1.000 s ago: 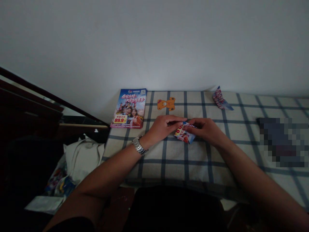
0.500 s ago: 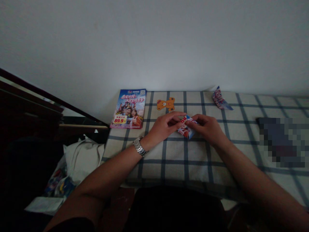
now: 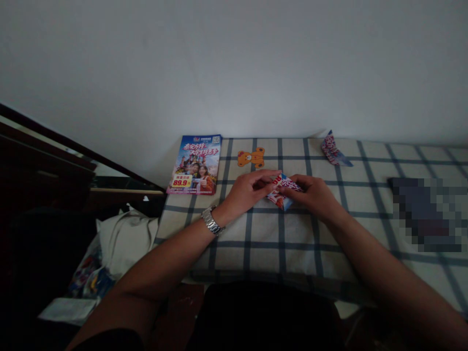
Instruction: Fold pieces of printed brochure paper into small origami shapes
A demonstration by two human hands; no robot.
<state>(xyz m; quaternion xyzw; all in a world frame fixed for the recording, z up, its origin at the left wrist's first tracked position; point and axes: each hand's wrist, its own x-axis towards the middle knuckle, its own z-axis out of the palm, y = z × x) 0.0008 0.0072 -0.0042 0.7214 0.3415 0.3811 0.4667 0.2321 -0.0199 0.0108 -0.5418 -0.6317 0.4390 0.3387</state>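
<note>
A small folded piece of printed paper [image 3: 281, 188], red, white and blue, rests on the checked cloth between my two hands. My left hand [image 3: 248, 191], with a metal watch on its wrist, pinches the paper's left edge with closed fingers. My right hand [image 3: 310, 195] grips the paper's right side, fingers curled over it. Both hands lie low on the cloth, touching each other across the paper.
A colourful flyer [image 3: 195, 164] lies at the cloth's far left corner, beside an orange bear figure [image 3: 251, 158]. Another folded paper shape [image 3: 333, 148] sits by the wall. A blurred dark object [image 3: 426, 214] lies at right. Bags and cloth [image 3: 122, 236] sit beside the bed at left.
The folded paper has been turned and lifted slightly, showing more of its printed top face. Both hands shifted a little toward the wall while staying on it.
</note>
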